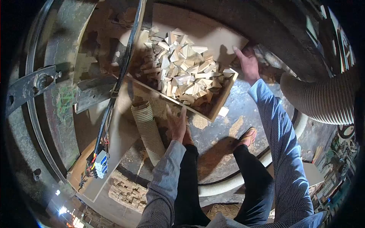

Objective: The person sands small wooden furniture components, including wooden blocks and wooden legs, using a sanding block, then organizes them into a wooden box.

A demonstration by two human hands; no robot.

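A shallow wooden box [222, 97] sits tilted in the view, heaped with small pale wood offcuts [186, 70], many cut to angled or triangular shapes. Just below its near side is my left hand [176, 123], fingers stretched toward the box wall and thumb apart, nothing in it. My right hand [249, 64] reaches past the box's right end, open with the thumb spread from the fingers. Behind the heap lies a flat brown board [213, 28], close to the fingertips of that hand.
Ribbed hoses lie about: a short upright piece [146, 129] at left, a thick one [319, 97] at right, a thin one [224, 185] along the floor. Black cables [123, 72] hang beside the box. Stacked wood blocks [127, 192] stand lower left; sawdust [200, 122] dots the floor.
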